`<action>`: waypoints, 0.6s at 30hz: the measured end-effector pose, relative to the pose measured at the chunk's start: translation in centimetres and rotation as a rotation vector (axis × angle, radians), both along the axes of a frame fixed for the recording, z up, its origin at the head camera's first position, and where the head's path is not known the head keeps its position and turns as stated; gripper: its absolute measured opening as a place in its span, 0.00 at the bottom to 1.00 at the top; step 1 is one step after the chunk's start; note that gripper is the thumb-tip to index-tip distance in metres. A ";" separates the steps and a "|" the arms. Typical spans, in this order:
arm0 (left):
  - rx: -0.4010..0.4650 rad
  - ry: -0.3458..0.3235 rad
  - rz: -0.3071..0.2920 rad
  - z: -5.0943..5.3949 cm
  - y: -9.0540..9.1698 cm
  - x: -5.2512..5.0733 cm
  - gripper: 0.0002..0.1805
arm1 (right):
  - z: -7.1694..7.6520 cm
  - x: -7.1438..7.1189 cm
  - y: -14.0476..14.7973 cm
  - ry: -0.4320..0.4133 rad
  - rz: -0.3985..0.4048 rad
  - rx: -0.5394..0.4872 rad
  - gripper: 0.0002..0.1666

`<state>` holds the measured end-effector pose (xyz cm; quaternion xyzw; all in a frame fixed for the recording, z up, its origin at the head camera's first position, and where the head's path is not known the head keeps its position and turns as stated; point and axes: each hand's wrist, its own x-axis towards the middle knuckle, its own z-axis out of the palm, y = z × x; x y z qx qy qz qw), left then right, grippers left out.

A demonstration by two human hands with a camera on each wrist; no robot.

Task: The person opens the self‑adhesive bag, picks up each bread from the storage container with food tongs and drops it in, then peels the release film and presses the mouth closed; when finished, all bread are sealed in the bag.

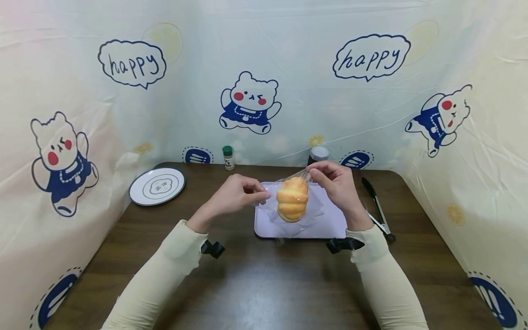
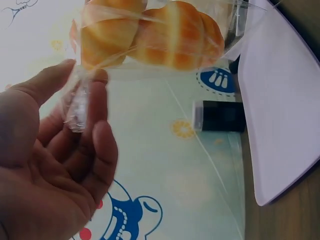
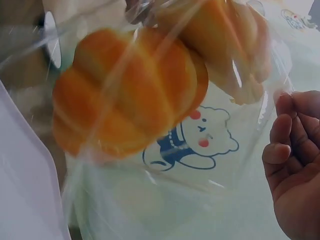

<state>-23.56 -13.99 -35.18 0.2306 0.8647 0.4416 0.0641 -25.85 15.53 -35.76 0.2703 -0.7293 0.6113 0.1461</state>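
Note:
Between my two hands hangs a clear plastic bag [image 2: 76, 110] with bread rolls [image 1: 293, 201] inside. Two golden, ridged pieces show through it in the right wrist view, a round roll [image 3: 125, 95] in front and another roll [image 3: 220, 45] behind. My left hand [image 1: 243, 193] pinches one upper edge of the bag, the plastic bunched by its fingers. With thumb and fingertips my right hand [image 1: 335, 183] pinches the opposite upper corner. The bag is held over a pale lilac tray [image 1: 326, 224], partly covering it in the head view.
A white plate [image 1: 140, 188] with a dark rim stands at the back left. Near the back edge are a green-capped shaker [image 1: 228, 158] and a dark jar [image 1: 318, 154] with a pale lid. Tongs [image 1: 377, 206] lie right of the tray on the wooden table [image 1: 255, 288].

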 end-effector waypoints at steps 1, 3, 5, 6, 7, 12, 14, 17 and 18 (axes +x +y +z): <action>0.012 0.004 0.008 0.0 0.0 0.0 0.08 | 0.0 -0.1 0.1 -0.004 -0.008 -0.005 0.08; 0.031 0.016 0.012 0.0 -0.1 0.0 0.08 | -0.1 -0.1 0.2 -0.013 -0.019 -0.014 0.08; 0.040 0.028 0.012 0.0 -0.1 0.0 0.08 | 0.0 -0.2 0.3 -0.014 -0.026 -0.021 0.08; 0.042 0.032 0.014 0.0 -0.1 0.0 0.08 | 0.0 -0.2 0.3 -0.014 -0.025 -0.024 0.09; 0.042 0.033 0.015 0.0 -0.1 0.0 0.08 | 0.0 -0.2 0.4 -0.014 -0.021 -0.028 0.09; 0.051 0.045 0.001 -0.1 -0.2 -0.2 0.06 | 0.0 -0.2 0.5 -0.022 -0.002 -0.036 0.10; 0.053 0.065 -0.016 -0.1 -0.2 -0.2 0.06 | 0.0 -0.1 0.5 -0.028 0.001 -0.038 0.10; 0.043 0.093 -0.017 0.1 -0.2 -0.2 0.07 | -0.1 -0.1 0.6 -0.029 0.005 -0.034 0.10; 0.035 0.091 -0.013 0.1 -0.2 -0.1 0.06 | -0.1 -0.1 0.6 -0.027 0.005 -0.033 0.10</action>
